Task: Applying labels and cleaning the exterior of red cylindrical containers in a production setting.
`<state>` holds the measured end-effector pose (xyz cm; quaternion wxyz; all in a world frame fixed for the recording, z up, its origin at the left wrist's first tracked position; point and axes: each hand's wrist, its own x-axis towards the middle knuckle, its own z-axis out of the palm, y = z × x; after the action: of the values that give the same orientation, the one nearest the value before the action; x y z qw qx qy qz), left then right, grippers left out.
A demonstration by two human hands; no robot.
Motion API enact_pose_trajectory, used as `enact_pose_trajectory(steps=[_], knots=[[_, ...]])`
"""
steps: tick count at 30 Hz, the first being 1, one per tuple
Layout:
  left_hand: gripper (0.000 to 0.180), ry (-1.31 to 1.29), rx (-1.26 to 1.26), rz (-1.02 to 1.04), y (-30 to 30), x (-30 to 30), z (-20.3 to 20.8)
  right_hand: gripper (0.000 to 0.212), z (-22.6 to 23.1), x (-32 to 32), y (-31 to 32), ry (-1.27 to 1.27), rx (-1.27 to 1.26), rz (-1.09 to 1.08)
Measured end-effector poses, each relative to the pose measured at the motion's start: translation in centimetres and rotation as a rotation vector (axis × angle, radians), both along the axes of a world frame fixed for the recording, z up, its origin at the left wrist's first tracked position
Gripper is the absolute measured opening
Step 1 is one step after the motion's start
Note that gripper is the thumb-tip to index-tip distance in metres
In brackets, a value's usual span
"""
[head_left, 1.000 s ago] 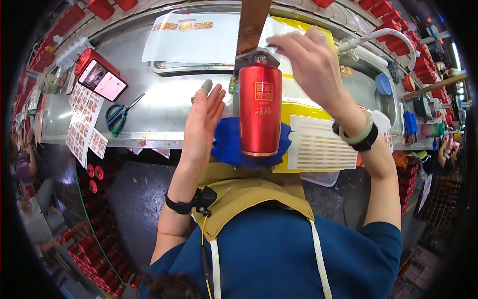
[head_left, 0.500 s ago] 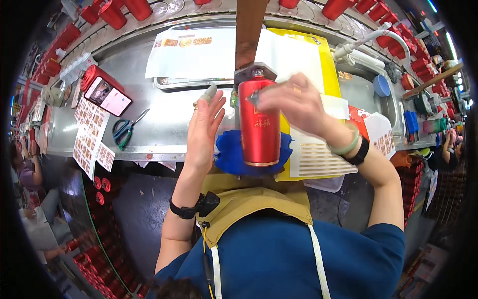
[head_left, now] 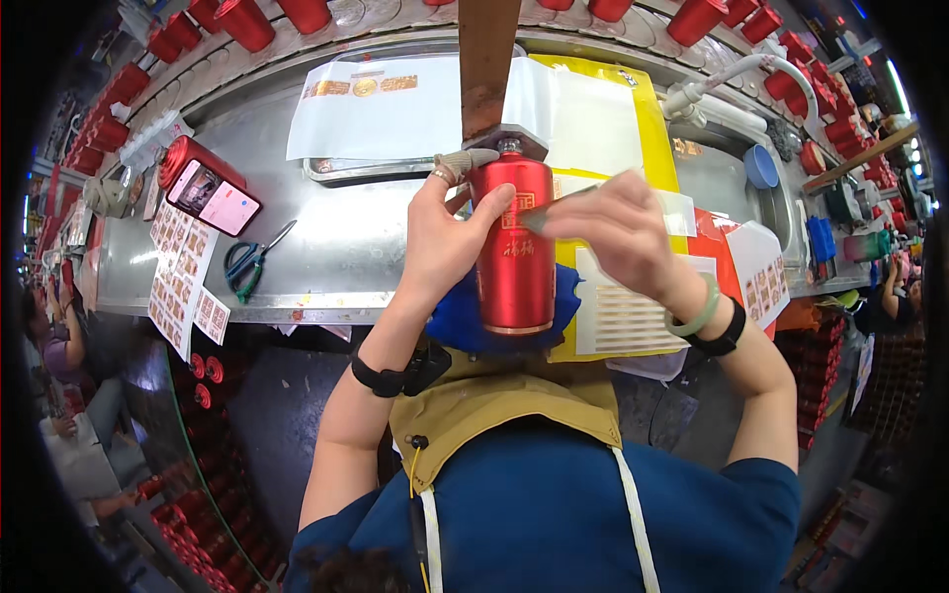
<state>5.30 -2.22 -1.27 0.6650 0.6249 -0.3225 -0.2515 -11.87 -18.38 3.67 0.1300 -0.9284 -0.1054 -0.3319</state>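
Observation:
A shiny red bottle with gold lettering and a gold square emblem lies on a blue cloth, its neck against a holder on a wooden post. My left hand grips its upper left side. The left thumb presses the front beside the emblem; the index finger, in a knitted finger sleeve, reaches over the shoulder near the neck. My right hand, smeared by motion, is closed around a small dark flat piece like a scraper, its tip at the emblem's right edge.
Scissors, a phone leaning on another red bottle, and decal sheets are at left. White paper covers a metal tray behind. At right are a yellow sheet, striped strips and a faucet by a sink.
My left hand has moved right from beside the bottle and taken hold of its upper part. My right hand has shifted slightly right and down, uncovering the gold emblem.

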Motion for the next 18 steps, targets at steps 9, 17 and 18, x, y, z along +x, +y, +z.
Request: enact_pose_trajectory(steps=[9, 17, 18], knots=[[0.030, 0.098, -0.014, 0.004, 0.1, 0.7, -0.7, 0.025, 0.3, 4.5, -0.3, -0.043, 0.218, -0.084], [0.112, -0.735, -0.025, -0.015, 6.7, -6.2, 0.0, 0.024, -2.1, -1.0, 1.4, -0.086, 0.160, -0.177], [0.104, -0.798, 0.021, 0.049, 6.4, -6.9, -0.8, 0.026, -4.0, -2.1, 2.6, -0.078, 0.129, -0.145]])
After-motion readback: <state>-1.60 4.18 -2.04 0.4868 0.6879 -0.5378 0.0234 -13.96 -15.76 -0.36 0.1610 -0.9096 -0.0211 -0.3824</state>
